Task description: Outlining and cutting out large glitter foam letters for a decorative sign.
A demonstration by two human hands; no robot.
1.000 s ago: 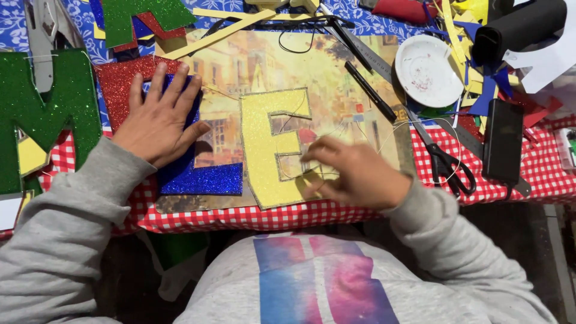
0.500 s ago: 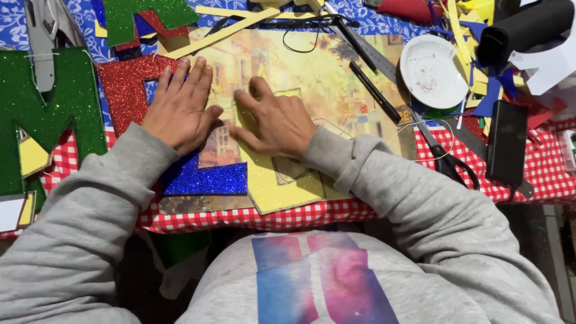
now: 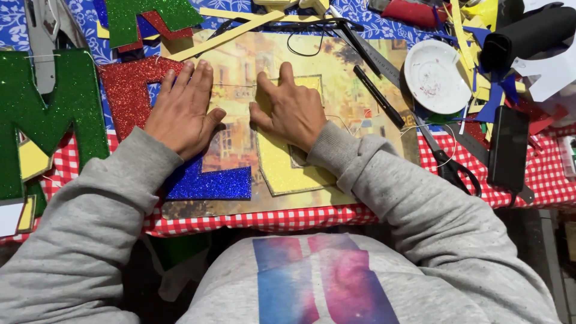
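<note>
Yellow letter (image 3: 282,171) under flat right hand (image 3: 291,111) | left hand (image 3: 180,111) flat | white dish (image 3: 436,77) smeared

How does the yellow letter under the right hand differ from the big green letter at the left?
The yellow letter is plain and matt; the green letter glitters. The yellow one lies on the picture board, partly covered by the right hand; the green one lies off the board on the checked cloth, untouched by either hand. The green one looks larger. Both are flat cut-out letters lying face up.
</note>
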